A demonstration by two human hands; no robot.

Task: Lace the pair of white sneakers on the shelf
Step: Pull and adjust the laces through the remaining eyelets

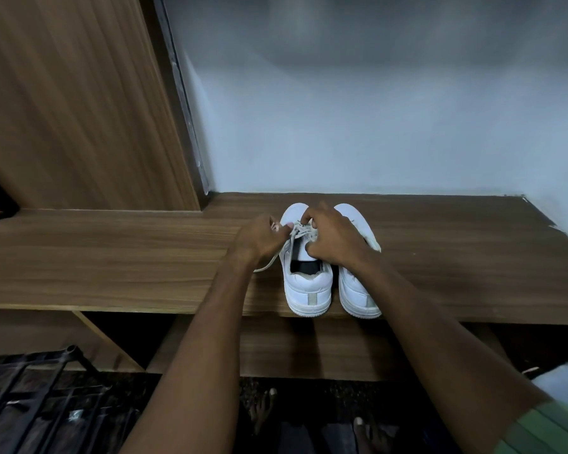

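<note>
Wood-grain shelf point(112, 257) runs the full width of our view, backed by a pale blue-grey wall point(374, 126); at the left a tall wooden panel point(63, 93) rises from the shelf, with a dark strip point(184, 103) along its right edge where it meets the wall.

We see the pair of white sneakers standing side by side near the middle of the shelf, toes toward the wall, heels at the front edge and slightly overhanging it; the left sneaker point(307, 286) and the right sneaker point(358, 290) sit just beside each other, nearly touching.

Our left hand point(259, 240) is closed in a pinch on the off-white lace point(300, 229) at the left side of the left sneaker; a loose end of that lace trails down onto the shelf beneath the wrist; our right hand point(335, 237) curls over the front of the same sneaker, fingertips closed on the lace near the eyelets, and partly hides the right sneaker.

Bare shelf lies open to the left and right of the shoes; the shelf's right end shows a chipped corner; below the front edge we see a lower board point(309, 348), a black metal rack point(30, 394) at lower left, and bare feet point(263, 411) on a dark floor.
</note>
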